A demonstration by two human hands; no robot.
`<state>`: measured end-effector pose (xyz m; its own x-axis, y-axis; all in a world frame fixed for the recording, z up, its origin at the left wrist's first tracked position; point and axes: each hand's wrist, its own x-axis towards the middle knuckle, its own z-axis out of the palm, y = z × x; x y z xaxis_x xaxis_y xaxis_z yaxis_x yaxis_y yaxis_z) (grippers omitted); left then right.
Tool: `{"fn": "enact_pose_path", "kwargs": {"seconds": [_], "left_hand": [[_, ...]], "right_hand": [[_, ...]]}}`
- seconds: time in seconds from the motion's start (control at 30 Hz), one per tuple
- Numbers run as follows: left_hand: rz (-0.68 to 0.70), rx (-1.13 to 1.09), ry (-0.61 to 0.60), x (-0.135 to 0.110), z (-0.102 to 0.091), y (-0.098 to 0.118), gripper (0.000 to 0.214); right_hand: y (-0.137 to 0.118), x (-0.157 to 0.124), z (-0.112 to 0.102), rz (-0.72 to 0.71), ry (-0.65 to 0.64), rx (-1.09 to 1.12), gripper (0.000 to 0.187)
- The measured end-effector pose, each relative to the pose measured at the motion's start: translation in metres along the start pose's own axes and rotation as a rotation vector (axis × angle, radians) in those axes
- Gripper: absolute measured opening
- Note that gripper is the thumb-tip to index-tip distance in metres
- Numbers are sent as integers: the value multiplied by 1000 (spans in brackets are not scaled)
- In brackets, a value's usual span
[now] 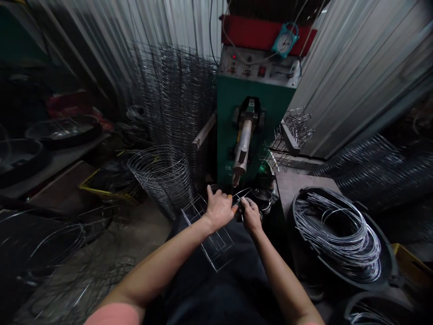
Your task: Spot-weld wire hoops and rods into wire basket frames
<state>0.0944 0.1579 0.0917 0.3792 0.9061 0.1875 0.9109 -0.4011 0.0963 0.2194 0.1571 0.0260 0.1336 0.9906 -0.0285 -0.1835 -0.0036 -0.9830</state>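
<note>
My left hand [219, 208] is closed around the upper edge of a wire basket frame [211, 237] that rests across my lap. Close beside it, my right hand [251, 214] pinches a thin wire part of the same frame, just below the metal electrode arm [242, 146] of a green spot-welding machine [252, 108]. The two hands almost touch. The frame's top end sits right under the electrode tip [235, 180].
A stack of round wire baskets [162, 174] stands to the left. Tall rolls of wire mesh [176, 90] lean at the back. A black tub with wire rings [338, 234] sits on the right. Finished wire racks [292, 131] lie beside the machine. Loose wire pieces cover the floor at left.
</note>
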Motion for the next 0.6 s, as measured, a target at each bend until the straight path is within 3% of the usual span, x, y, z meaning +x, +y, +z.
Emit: {"fn": "enact_pose_path", "kwargs": {"seconds": [0.6], "left_hand": [[-44,-24,-73,35,-5,-14,31]], "right_hand": [[2,45,7,74,-20,106,32]]}}
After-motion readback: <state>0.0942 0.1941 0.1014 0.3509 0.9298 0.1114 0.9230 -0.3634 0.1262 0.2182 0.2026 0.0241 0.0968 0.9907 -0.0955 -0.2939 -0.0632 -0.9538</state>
